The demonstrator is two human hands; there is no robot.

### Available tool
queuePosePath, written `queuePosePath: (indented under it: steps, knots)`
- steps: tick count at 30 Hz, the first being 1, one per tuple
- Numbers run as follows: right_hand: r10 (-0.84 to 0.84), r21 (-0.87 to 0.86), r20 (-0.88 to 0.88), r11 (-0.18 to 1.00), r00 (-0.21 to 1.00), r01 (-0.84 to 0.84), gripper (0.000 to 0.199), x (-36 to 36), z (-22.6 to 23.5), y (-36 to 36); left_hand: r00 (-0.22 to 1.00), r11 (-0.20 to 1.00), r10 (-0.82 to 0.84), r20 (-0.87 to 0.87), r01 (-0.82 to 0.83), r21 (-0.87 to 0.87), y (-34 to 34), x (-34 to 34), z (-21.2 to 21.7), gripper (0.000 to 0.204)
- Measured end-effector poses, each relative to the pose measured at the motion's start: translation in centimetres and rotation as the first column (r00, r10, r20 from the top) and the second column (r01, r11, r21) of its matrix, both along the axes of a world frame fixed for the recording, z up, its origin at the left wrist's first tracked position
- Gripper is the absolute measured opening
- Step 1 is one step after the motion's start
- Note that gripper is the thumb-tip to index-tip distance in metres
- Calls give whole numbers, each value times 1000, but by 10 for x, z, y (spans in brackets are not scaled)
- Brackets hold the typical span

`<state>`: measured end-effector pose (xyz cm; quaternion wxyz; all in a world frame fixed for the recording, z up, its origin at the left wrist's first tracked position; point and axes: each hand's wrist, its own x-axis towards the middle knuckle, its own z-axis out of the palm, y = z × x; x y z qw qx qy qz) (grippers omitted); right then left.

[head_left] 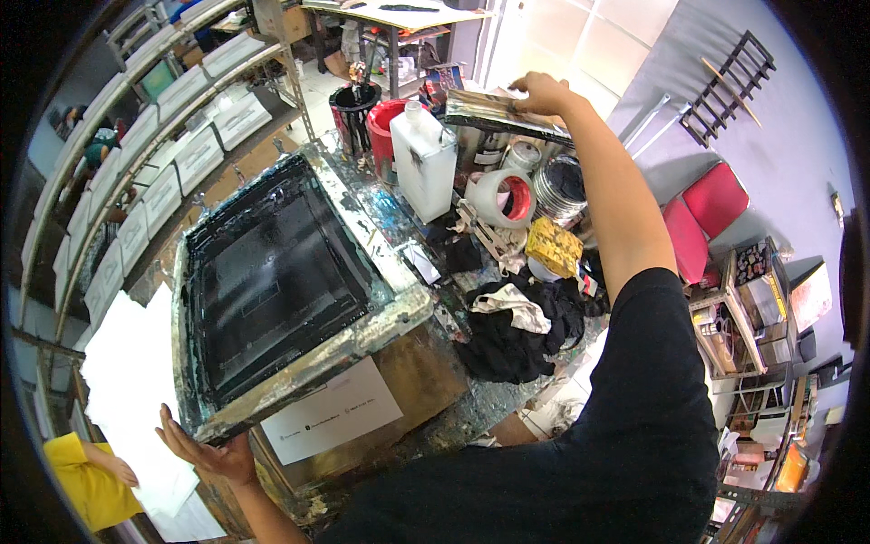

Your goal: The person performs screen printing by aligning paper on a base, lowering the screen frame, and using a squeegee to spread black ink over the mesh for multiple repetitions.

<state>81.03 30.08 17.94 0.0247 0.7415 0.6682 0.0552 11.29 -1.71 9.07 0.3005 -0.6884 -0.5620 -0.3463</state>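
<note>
A screen printing frame [394, 313] with a dark, ink-smeared mesh is tilted over the table, its near edge raised. My left hand [217, 453] holds it at the near left corner, fingers stretched along the outside and the palm below. Under the raised edge lies a white printed sheet [335, 412] on a brown board. At the far side, my right hand [544, 95] grips the wooden handle of a long squeegee [494, 111], which rests by the cans. Its fingertips are partly hidden.
Beside the frame stand a white plastic bottle [426, 168], a red tub [385, 136], a tape roll [507, 197], an ink can [560, 186], a yellow sponge [555, 247] and black rags [517, 340]. White paper [136, 381] and a co-worker's yellow sleeve [82, 476] are at left, near a drying rack [195, 163].
</note>
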Motion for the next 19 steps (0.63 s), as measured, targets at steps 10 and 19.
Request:
queuePosePath:
  steps: [10, 19]
  knots:
    - [244, 325, -190, 930, 951, -174, 34, -80, 66, -163, 998, 996, -61, -20, 62, 62, 10, -1, 13, 108]
    - [-148, 223, -120, 960, 982, 172, 45, -154, -111, -164, 990, 986, -138, -38, 140, 87, 36, -1, 69, 107]
